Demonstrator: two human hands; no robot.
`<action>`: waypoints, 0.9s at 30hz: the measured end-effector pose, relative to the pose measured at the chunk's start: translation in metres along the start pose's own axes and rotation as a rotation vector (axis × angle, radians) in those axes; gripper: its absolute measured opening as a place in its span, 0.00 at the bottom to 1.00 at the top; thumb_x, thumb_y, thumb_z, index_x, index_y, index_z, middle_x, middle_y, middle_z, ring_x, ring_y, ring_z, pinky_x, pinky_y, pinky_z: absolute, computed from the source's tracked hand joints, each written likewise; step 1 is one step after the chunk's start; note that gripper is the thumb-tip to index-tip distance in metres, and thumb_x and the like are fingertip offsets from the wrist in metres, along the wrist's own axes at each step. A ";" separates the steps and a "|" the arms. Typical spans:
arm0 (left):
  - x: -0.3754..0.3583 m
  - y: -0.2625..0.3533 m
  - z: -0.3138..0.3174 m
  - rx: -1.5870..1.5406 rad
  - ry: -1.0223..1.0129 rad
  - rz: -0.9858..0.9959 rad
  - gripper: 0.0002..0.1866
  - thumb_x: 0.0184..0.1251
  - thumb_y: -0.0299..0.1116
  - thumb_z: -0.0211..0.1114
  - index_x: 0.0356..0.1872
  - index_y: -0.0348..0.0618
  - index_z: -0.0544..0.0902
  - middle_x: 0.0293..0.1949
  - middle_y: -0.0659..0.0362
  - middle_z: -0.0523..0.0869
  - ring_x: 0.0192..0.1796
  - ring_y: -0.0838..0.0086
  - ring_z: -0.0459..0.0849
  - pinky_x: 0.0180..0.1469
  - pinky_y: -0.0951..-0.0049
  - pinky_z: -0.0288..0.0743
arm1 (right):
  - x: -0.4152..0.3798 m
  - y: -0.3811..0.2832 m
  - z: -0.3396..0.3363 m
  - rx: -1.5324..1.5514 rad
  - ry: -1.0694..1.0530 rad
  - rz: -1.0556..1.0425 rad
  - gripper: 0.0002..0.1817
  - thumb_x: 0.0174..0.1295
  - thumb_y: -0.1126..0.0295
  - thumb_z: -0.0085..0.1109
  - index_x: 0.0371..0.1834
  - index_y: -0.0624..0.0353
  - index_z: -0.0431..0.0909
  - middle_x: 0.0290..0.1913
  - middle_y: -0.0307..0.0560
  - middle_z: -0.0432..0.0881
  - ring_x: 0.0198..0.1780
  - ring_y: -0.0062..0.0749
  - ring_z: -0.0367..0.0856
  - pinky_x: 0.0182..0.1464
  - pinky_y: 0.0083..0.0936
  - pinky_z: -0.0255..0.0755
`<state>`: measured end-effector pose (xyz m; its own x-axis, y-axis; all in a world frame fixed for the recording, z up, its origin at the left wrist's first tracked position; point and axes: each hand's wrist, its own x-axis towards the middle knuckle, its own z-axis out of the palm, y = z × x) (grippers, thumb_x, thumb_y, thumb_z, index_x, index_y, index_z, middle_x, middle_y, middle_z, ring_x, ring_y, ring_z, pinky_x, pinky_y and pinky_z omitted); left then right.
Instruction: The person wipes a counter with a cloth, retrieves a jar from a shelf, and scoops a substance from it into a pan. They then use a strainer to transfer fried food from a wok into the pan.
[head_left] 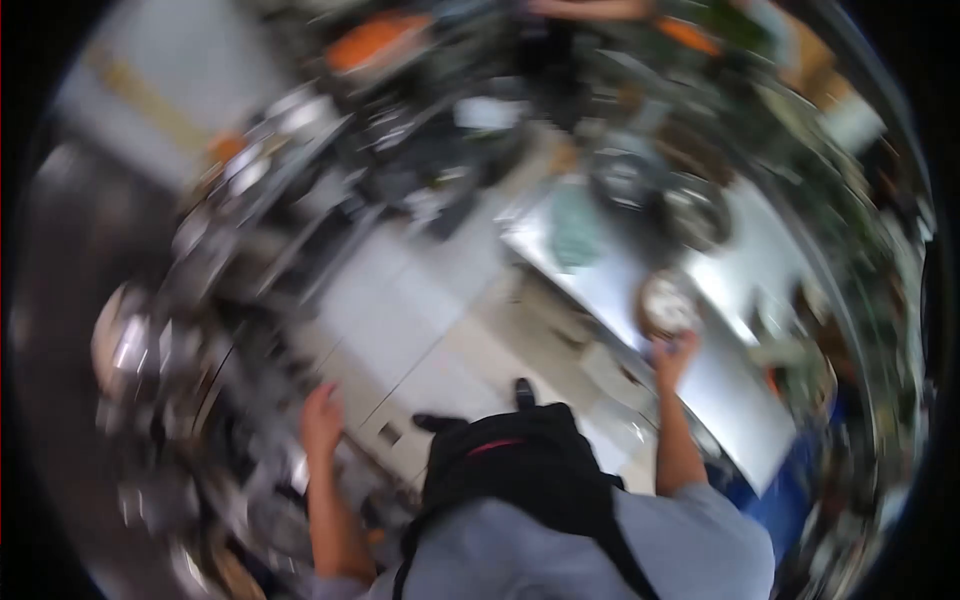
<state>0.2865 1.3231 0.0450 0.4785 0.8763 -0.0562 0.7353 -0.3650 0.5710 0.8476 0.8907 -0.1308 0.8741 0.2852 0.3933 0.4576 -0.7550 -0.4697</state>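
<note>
My right hand [676, 358] reaches out over the metal counter, its fingers closed on the near edge of a round bowl [649, 306]. Something white, too blurred to name, fills the bowl. Off to the left, my left hand [322, 415] hangs in the air beside the cooking station, apparently with nothing in it. Motion smears its fingers. On the counter beyond the bowl sit a round metal pan [698, 212] and a darker round pan [625, 178]. A pale green cloth or bag [576, 228] lies to the left of them.
The steel counter [752, 405] runs diagonally along my right. At the left are a large shiny metal vessel [135, 340] and blurred metal equipment. Light floor tiles [375, 285] stretch ahead. Another person's arm [595, 9] shows at the top. Orange containers [375, 42] stand at the back.
</note>
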 end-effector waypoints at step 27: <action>0.120 0.013 -0.120 -0.377 0.223 -0.087 0.16 0.70 0.36 0.60 0.54 0.41 0.81 0.43 0.49 0.87 0.39 0.61 0.87 0.43 0.66 0.80 | 0.000 -0.612 0.075 0.887 -1.045 -1.165 0.23 0.41 0.70 0.80 0.40 0.57 0.78 0.72 0.66 0.57 0.68 0.63 0.68 0.64 0.47 0.72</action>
<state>0.2956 1.4609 0.1434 0.2765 0.9603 0.0371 0.5224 -0.1826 0.8329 0.5795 1.3968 0.0978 -0.3583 0.8647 0.3519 0.4840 0.4944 -0.7220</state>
